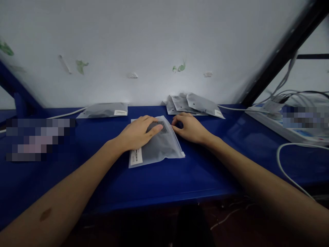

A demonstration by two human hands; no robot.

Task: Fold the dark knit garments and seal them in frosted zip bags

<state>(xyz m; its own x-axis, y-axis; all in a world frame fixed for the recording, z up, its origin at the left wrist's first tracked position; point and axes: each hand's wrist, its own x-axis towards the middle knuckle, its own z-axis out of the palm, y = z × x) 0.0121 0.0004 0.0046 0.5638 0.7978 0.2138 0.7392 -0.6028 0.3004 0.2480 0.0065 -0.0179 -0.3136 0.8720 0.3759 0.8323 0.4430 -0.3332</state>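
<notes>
A frosted zip bag [164, 147] lies flat on the blue table in front of me, with something dark inside and a white label at its lower left corner. My left hand [141, 132] rests on the bag's upper left part, fingers stretched out and thumb apart. At the upper end of the zip edge, my right hand [189, 127] is curled, its thumb and forefinger pinched at the bag's border. The white zip slider [183, 154] sits at the near end of that edge, away from both hands.
Several similar frosted bags [203, 104] overlap at the back right, and another bag [105, 109] lies at the back left. A power strip [272, 127] with tangled cables is on the right. A white cable [280, 161] loops over the table's front edge [164, 200].
</notes>
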